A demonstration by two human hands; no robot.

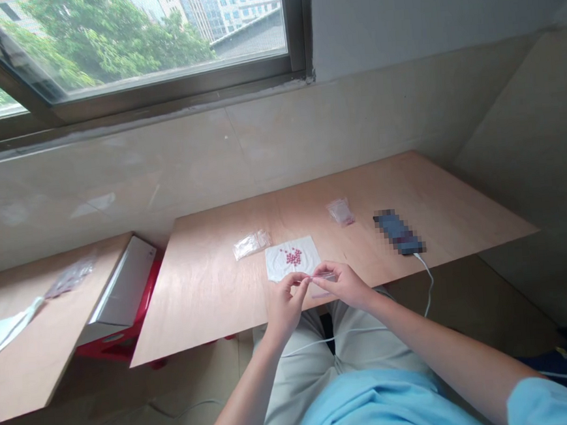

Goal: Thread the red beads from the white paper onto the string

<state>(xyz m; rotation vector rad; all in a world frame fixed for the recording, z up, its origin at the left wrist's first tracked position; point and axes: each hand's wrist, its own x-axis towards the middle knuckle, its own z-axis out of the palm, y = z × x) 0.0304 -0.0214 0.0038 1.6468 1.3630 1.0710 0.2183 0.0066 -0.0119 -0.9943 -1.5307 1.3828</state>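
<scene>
My left hand (289, 295) and my right hand (344, 284) meet fingertip to fingertip above the table's near edge. Both are closed in a pinch. A thin, pale pinkish strand or strip (324, 275) shows at the right fingers, too fine to name. What the left fingertips pinch is hidden. Just beyond the hands lies a white cloth or tissue (273, 258). Several small red beads (293, 257) are clustered on it, a few of them apart from the group.
A clear plastic bag (252, 244) lies left of the cloth, a small bag (341, 212) behind it to the right. Farther right is a blurred-out phone (399, 231) with a white cable (431, 283). A second table (26, 383) stands left, past a white box (122, 287).
</scene>
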